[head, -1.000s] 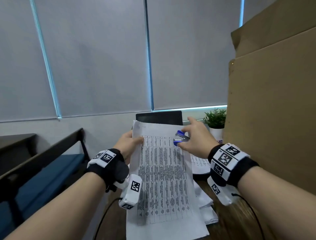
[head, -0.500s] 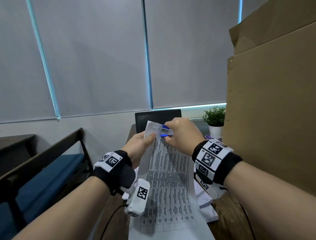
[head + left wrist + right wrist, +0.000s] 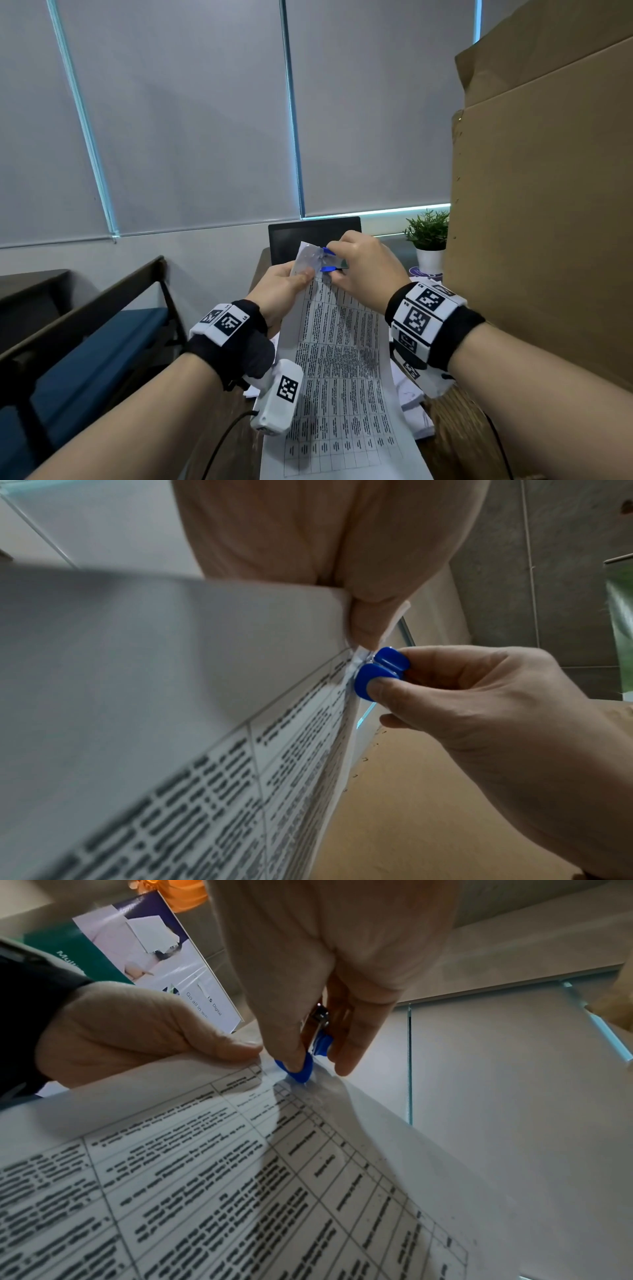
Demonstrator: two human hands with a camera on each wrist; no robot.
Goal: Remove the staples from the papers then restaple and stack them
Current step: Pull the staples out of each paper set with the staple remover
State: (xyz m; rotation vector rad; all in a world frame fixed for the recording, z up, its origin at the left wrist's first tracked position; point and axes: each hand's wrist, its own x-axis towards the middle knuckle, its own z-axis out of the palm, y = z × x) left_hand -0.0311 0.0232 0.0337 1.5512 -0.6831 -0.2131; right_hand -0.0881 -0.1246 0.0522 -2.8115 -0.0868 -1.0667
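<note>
Head view, papers: I see the stapled papers held up off the desk, printed table facing me, top corner crumpled.
Head view, L hand: my left hand pinches the top left edge of the sheets, thumb on the front.
Head view, R hand: right hand grips the blue staple remover, its claws at the top corner of the papers.
Head view, bkgd: laptop behind the hands, potted plant to the right, cardboard box far right, more loose sheets on the wooden desk under the R wrist.
L wrist view, grip: left fingers clamp the paper corner; staple remover just beside them, squeezed between right thumb and finger, blue pads nearly touching. Can't tell if a staple is caught.
R wrist view, grip: right fingers curl round the remover, tip pressed on the corner of the papers; left thumb lies just beside it on the sheet.
R wrist view, bkgd: a brochure behind the L hand.
</note>
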